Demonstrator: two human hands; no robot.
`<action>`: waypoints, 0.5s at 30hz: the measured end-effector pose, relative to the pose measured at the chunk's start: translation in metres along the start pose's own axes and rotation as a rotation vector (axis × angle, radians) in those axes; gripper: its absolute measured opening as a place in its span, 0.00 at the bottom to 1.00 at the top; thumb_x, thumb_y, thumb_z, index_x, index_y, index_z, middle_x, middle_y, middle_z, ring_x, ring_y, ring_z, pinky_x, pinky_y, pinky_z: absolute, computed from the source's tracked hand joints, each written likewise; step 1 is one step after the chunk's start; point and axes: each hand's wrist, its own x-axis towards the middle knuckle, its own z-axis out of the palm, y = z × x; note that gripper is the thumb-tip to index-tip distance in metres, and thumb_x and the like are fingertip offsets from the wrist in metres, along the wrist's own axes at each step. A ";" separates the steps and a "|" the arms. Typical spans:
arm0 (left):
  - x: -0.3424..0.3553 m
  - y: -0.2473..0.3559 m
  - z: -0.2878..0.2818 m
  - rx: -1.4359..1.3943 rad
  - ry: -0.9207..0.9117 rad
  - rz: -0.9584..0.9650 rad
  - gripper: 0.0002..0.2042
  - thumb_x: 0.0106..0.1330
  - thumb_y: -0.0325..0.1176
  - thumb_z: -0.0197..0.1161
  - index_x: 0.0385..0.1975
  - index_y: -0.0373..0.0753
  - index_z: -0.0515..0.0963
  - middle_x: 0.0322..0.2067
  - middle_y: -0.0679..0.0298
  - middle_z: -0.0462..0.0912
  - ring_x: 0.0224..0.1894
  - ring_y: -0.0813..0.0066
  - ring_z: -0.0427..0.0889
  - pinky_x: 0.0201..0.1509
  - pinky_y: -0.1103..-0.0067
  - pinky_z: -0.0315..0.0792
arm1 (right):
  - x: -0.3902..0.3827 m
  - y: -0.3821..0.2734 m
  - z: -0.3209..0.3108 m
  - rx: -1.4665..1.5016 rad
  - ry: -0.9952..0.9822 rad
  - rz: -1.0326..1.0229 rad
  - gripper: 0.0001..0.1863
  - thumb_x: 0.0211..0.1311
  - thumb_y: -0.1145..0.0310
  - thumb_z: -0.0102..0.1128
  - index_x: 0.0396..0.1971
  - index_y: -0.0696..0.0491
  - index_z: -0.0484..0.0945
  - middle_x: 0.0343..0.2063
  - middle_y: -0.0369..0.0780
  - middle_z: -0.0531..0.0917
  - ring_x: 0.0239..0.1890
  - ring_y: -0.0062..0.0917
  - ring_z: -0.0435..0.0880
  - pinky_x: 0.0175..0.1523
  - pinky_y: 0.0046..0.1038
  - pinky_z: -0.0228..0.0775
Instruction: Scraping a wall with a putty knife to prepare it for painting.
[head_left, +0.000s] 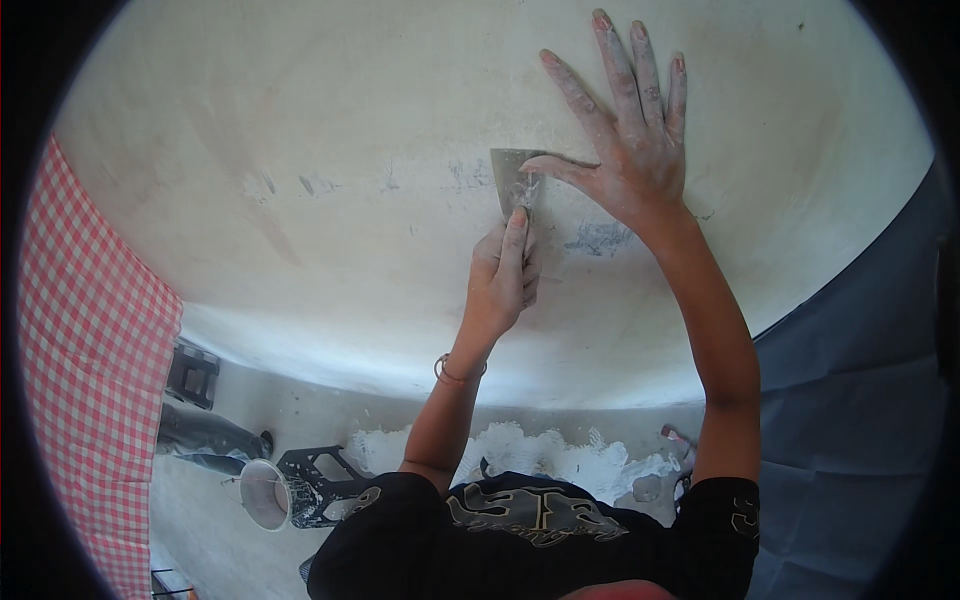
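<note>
Steel-grey, the flat-bladed putty knife (515,180) lies on the pale plastered wall (330,150), long axis twelve-to-six, left hand (505,275) clamped on its handle at six, right hand (630,130) splayed open, thumb touching the blade from three.

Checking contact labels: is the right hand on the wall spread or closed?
Spread. The right hand lies flat on the wall, fingers fanned apart, thumb on the blade of the putty knife.

Person's own body: black short-sleeved shirt (540,535) with a pale printed design across the chest, thin bracelet (458,372) on the left wrist, and whitish plaster dust over both bare hands.
</note>
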 end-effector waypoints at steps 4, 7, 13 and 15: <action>0.003 -0.020 -0.011 -0.036 0.022 -0.004 0.20 0.84 0.54 0.50 0.31 0.47 0.65 0.17 0.79 0.58 0.14 0.91 0.54 0.15 0.85 0.47 | -0.001 -0.012 0.000 0.094 0.010 0.040 0.59 0.43 0.26 0.71 0.78 0.29 0.64 0.82 0.43 0.54 0.82 0.47 0.51 0.79 0.67 0.37; 0.007 -0.006 -0.012 -0.055 0.011 0.031 0.19 0.82 0.54 0.53 0.32 0.48 0.66 0.18 0.80 0.57 0.14 0.92 0.53 0.14 0.86 0.44 | 0.001 -0.021 0.002 0.045 -0.002 0.099 0.60 0.42 0.26 0.72 0.79 0.30 0.62 0.82 0.43 0.52 0.82 0.49 0.50 0.78 0.69 0.36; -0.004 -0.001 -0.029 -0.043 0.014 -0.033 0.21 0.83 0.54 0.50 0.28 0.48 0.65 0.17 0.79 0.57 0.14 0.91 0.53 0.15 0.85 0.46 | 0.003 -0.041 0.000 0.102 -0.004 0.141 0.62 0.46 0.28 0.73 0.81 0.33 0.57 0.83 0.47 0.48 0.82 0.55 0.46 0.76 0.74 0.34; 0.001 0.008 -0.035 -0.023 -0.013 -0.009 0.21 0.82 0.55 0.53 0.29 0.49 0.65 0.18 0.80 0.56 0.14 0.92 0.52 0.14 0.86 0.44 | 0.003 -0.043 0.005 0.040 -0.003 0.143 0.62 0.47 0.27 0.72 0.82 0.33 0.55 0.83 0.49 0.46 0.82 0.57 0.44 0.76 0.74 0.32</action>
